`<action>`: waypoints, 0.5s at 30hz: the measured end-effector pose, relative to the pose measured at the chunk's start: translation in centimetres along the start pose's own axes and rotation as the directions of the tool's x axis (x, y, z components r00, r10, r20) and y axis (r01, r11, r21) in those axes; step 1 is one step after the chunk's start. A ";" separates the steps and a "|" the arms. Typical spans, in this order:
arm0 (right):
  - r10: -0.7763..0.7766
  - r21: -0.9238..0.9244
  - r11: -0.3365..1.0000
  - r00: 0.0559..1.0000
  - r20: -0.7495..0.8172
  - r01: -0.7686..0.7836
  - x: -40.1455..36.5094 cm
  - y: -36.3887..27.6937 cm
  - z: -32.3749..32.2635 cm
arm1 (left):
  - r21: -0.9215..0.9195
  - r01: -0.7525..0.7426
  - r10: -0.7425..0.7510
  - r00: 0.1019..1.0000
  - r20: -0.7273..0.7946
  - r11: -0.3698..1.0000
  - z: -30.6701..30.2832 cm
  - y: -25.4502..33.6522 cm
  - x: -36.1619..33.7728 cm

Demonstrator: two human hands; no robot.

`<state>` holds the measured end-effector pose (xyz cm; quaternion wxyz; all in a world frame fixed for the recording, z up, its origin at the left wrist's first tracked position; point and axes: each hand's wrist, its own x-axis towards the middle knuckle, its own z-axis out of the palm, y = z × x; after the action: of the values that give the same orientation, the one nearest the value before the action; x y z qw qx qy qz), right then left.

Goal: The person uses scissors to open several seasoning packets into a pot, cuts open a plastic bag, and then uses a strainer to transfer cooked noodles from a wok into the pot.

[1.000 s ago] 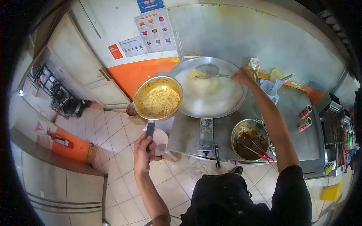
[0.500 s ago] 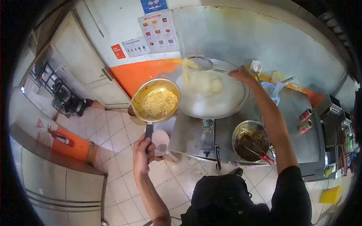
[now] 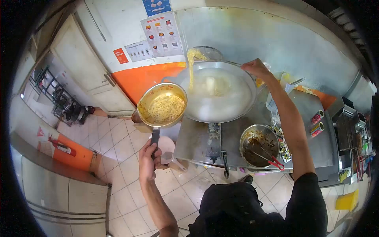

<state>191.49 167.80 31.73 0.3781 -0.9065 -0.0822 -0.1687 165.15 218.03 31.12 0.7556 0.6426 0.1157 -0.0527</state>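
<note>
My left hand (image 3: 149,161) is closed round the dark handle of a saucepan (image 3: 157,126), which has yellowish food (image 3: 165,108) inside. Closed on the thin handle of a wire strainer (image 3: 213,53), my right hand (image 3: 256,69) is at the far right rim of a large wok (image 3: 237,112). The strainer is above the wok's far edge with noodles (image 3: 191,65) in it, and some hang down over its left side. Pale, cloudy liquid fills the wok, with steam over it.
A metal bowl (image 3: 246,158) with brown residue and red-tipped tongs (image 3: 274,161) sits on the steel counter (image 3: 189,142). Two cans (image 3: 317,123) stand to the right. Below the saucepan is a pinkish round container (image 3: 167,145). A plastic jug (image 3: 271,103) is beside the wok.
The strainer has moved up and slightly left relative to the wok, and more noodles now droop over its side. My left hand keeps hold of the saucepan. The view has shifted slightly.
</note>
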 end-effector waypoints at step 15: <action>-0.235 -0.029 0.971 0.969 0.072 0.237 -1.2 2.5 -0.9 | -0.033 0.019 -0.018 1.000 0.015 0.999 0.3 -0.7 -0.3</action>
<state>190.86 165.39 30.26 0.3356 -0.9024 -0.1991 -0.1829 164.71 217.62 30.57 0.7664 0.6285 0.1170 -0.0623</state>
